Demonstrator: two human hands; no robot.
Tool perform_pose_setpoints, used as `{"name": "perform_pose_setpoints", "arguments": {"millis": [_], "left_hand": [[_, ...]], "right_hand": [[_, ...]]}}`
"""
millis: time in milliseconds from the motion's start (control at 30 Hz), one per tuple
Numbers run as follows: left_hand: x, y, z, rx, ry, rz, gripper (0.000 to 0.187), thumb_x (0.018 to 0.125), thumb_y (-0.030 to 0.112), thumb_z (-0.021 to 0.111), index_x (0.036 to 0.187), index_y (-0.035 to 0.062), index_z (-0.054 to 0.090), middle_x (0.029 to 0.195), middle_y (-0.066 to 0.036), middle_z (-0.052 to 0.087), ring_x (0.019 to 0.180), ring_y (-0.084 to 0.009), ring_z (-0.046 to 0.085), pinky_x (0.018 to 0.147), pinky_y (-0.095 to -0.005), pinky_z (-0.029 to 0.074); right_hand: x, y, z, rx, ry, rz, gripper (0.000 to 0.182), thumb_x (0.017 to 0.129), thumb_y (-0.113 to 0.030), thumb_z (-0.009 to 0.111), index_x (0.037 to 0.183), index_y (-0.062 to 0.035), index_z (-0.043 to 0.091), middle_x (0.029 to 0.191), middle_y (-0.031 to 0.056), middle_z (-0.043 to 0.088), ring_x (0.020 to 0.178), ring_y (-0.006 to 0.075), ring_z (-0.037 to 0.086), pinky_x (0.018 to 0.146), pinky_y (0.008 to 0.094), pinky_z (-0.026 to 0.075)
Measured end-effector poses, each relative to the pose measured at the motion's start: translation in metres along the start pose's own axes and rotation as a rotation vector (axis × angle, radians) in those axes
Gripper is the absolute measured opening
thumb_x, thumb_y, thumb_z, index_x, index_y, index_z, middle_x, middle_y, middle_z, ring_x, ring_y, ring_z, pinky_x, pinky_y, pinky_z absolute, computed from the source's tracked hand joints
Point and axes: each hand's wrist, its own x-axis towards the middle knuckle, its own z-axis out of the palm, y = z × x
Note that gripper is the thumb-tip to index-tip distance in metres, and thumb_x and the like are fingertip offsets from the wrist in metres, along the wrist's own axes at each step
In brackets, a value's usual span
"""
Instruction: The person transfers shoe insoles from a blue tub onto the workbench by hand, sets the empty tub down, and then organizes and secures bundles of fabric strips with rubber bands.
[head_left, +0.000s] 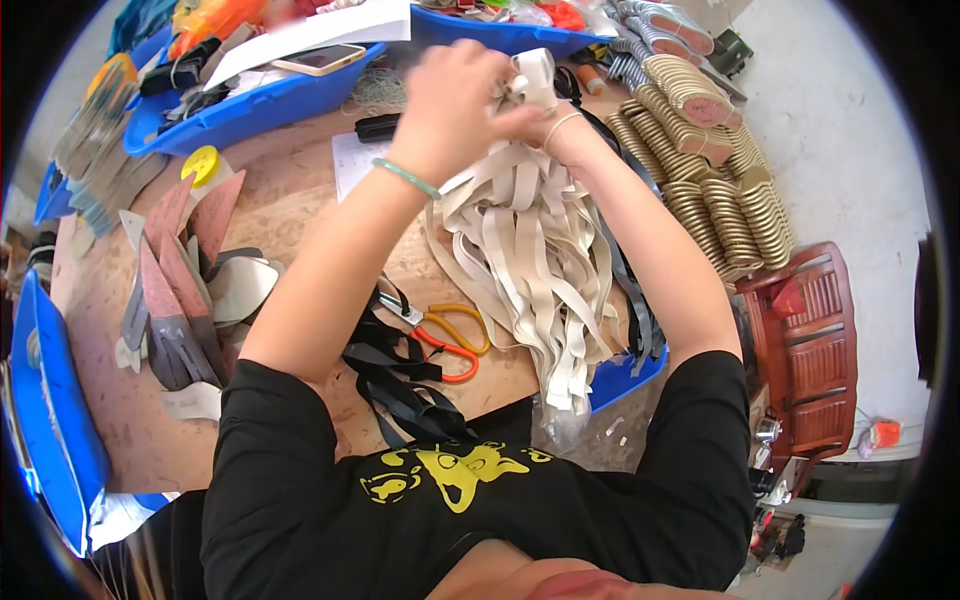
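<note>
A large bunch of cream fabric strips (525, 240) lies across the table in front of me, its upper end at my hands. My right hand (540, 118) grips the bundled top of the strips, mostly hidden behind the other hand; a rubber band circles that wrist. My left hand (455, 95), blurred by motion, is at the same spot with its thumb across the strips; what its fingers hold is hidden. Below the left forearm's wrist, which wears a green bangle, scissors (450, 345) with orange and yellow handles lie beside black strips (400, 385).
Blue trays (245, 118) of supplies line the table's far edge. Pink and grey cut pieces (180, 280) lie on the left, near a yellow tape roll (201, 166). Stacked gold-edged pieces (700, 180) and a reddish wooden chair (808, 350) are on the right.
</note>
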Motion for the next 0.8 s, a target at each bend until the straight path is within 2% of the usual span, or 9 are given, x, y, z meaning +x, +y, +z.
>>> {"name": "perform_pose_setpoints", "arguments": {"millis": [100,300,367,500,533,600,700,767,800], "left_hand": [[-0.003,0.021,0.013,-0.112,0.02,0.145,0.026,0.077,0.033,0.073,0.078,0.0077,0.067,0.089,-0.008,0.059,0.088,-0.0288,0.054,0.076,-0.039,0.045],[-0.006,0.035,0.013,-0.003,-0.077,-0.138,0.02,0.076,0.029,0.073,0.078,0.0095,0.074,0.095,-0.007,0.06,0.094,-0.0278,0.051,0.08,-0.0431,0.039],[-0.002,0.03,0.016,0.002,-0.13,-0.245,0.021,0.076,0.03,0.073,0.077,0.0093,0.075,0.096,-0.007,0.061,0.096,-0.0275,0.051,0.082,-0.044,0.037],[-0.004,0.017,0.034,-0.131,-0.195,-0.268,0.028,0.083,0.034,0.068,0.078,0.0067,0.073,0.096,-0.008,0.062,0.092,-0.0241,0.053,0.08,-0.0359,0.039],[-0.003,0.016,0.029,-0.444,-0.273,-0.39,0.03,0.084,0.035,0.066,0.078,0.0055,0.072,0.094,-0.007,0.062,0.089,-0.0226,0.052,0.08,-0.0347,0.039],[0.005,0.015,0.004,-1.078,-0.418,-0.618,0.034,0.087,0.036,0.063,0.079,0.003,0.069,0.088,-0.005,0.061,0.084,-0.0195,0.052,0.081,-0.0321,0.039],[0.014,0.001,-0.034,-1.403,-0.597,-0.555,0.031,0.095,0.027,0.051,0.08,0.001,0.06,0.071,-0.004,0.053,0.077,-0.0159,0.049,0.085,-0.0327,0.038],[0.02,-0.007,-0.046,-1.891,-0.622,-0.194,0.028,0.095,0.018,0.045,0.092,-0.003,0.064,0.066,-0.003,0.048,0.074,-0.0173,0.05,0.092,-0.0371,0.04],[0.021,-0.014,-0.042,-2.017,-0.569,-0.039,0.031,0.094,0.01,0.042,0.113,-0.0075,0.06,0.08,-0.008,0.06,0.08,-0.0211,0.056,0.1,-0.0409,0.042]], "right_hand": [[0.026,0.034,0.007,-0.267,-0.032,-0.401,0.031,0.081,-0.02,0.07,0.111,-0.012,0.064,0.094,0.0041,0.068,0.084,0.0164,0.063,0.075,0.0298,0.051],[0.036,0.053,0.01,-0.2,-0.048,-0.359,0.035,0.08,-0.028,0.071,0.108,-0.0095,0.063,0.098,0.0088,0.069,0.089,0.0226,0.065,0.077,0.0321,0.052],[0.055,0.072,0.014,-0.534,-0.004,-0.429,0.038,0.08,-0.032,0.071,0.11,-0.0112,0.062,0.098,0.0113,0.069,0.09,0.0246,0.066,0.077,0.0338,0.052],[0.055,0.079,0.021,-0.528,0.049,-0.653,0.04,0.08,-0.034,0.071,0.114,-0.0145,0.062,0.098,0.0104,0.069,0.09,0.025,0.065,0.078,0.0353,0.052],[0.037,0.055,0.019,-0.511,0.056,-0.708,0.04,0.08,-0.035,0.071,0.114,-0.0152,0.061,0.098,0.0098,0.069,0.089,0.0249,0.065,0.077,0.0356,0.052],[0.004,0.005,0.014,-0.639,-0.053,-0.391,0.039,0.081,-0.032,0.07,0.113,-0.013,0.061,0.097,0.0089,0.069,0.087,0.0243,0.065,0.077,0.035,0.052],[-0.009,0.003,0.008,-0.582,-0.083,-0.169,0.046,0.072,-0.025,0.078,0.111,-0.0074,0.062,0.089,0.0066,0.068,0.084,0.0203,0.065,0.078,0.0314,0.051],[-0.034,-0.013,0.007,-0.373,-0.139,-0.072,0.047,0.071,-0.024,0.08,0.111,-0.0071,0.063,0.09,0.0068,0.068,0.083,0.0185,0.064,0.077,0.0311,0.052],[-0.044,-0.019,0.012,-0.286,-0.108,-0.201,0.036,0.069,-0.012,0.08,0.102,-0.0054,0.066,0.091,0.0036,0.068,0.082,0.0139,0.064,0.072,0.0303,0.052]]}}
